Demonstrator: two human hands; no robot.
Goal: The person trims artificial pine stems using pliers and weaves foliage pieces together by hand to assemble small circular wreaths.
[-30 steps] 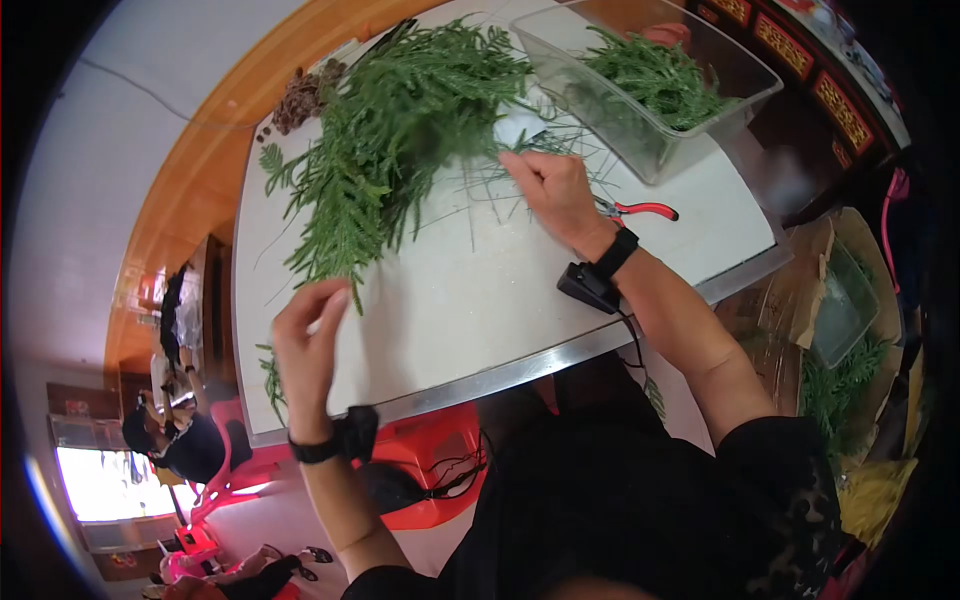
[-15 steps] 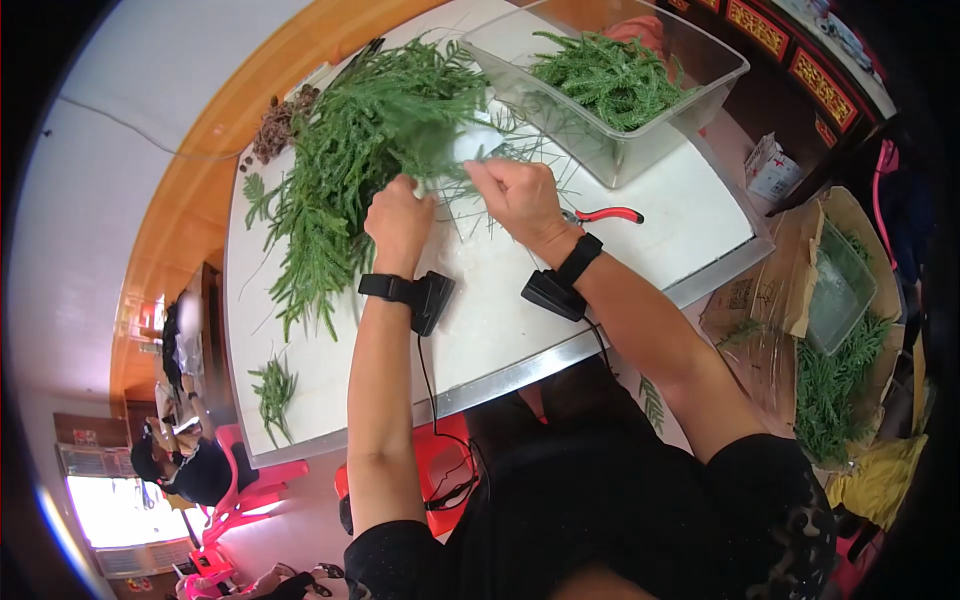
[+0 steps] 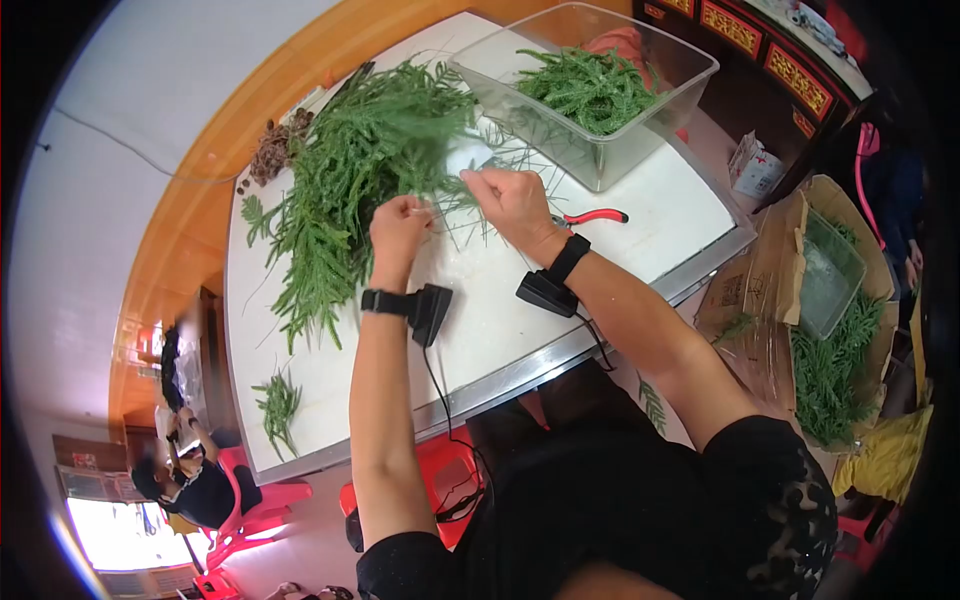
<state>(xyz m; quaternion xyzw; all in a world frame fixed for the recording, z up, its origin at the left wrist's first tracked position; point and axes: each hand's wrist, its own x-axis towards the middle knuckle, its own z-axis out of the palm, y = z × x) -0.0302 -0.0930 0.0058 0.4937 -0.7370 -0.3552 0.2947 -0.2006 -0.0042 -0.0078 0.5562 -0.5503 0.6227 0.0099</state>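
Observation:
My left hand (image 3: 398,238) is closed in a pinch beside a large heap of green fern-like sprigs (image 3: 335,190) on the white table. Something thin and pale shows at its fingertips, too small to name. To its right, my right hand (image 3: 515,207) is also closed, thumb against the bent fingers; what it grips I cannot make out. A blurred patch of green and a white piece (image 3: 468,155) lie just beyond both hands. Thin loose stems (image 3: 520,150) are scattered there. Red-handled pliers (image 3: 598,216) rest right of my right hand.
A clear plastic bin (image 3: 598,165) holding green sprigs stands at the table's far right. Brown cones (image 3: 272,155) lie at the back left, a small sprig (image 3: 278,412) at the near left. A cardboard box (image 3: 752,290) with greenery is right. Another person (image 3: 195,485) sits lower left.
Both hands stay closed near the same place, the left slightly lower in view. The whole view has shifted a little. The green patch beyond the hands is blurred in both frames.

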